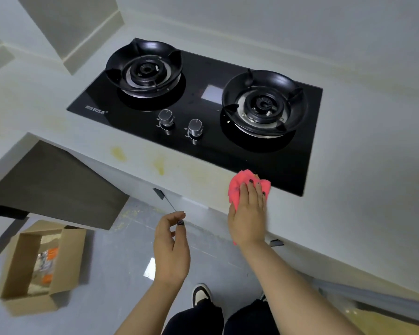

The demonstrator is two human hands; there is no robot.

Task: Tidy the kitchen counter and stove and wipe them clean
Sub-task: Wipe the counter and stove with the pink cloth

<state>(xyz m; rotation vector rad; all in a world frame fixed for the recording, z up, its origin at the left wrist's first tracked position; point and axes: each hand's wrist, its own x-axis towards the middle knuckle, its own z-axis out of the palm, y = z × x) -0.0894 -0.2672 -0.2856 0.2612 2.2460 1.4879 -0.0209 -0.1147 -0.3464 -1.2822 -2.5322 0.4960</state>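
Nearest me, the left hand (171, 247) hangs loose off the counter (348, 189), holding nothing. The right hand (248, 211) presses flat, fingers straight, on a pink cloth (238, 183) at the counter's front edge, the cloth overlapping the stove (203, 131) glass's near corner.

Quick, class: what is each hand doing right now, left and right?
Left hand: loosely curled in the air, holding nothing.
Right hand: fingers straight, pressing the pink cloth on the counter by the stove.

Pale walls (300, 20), grey floor (111, 262), open cardboard box (65, 252).
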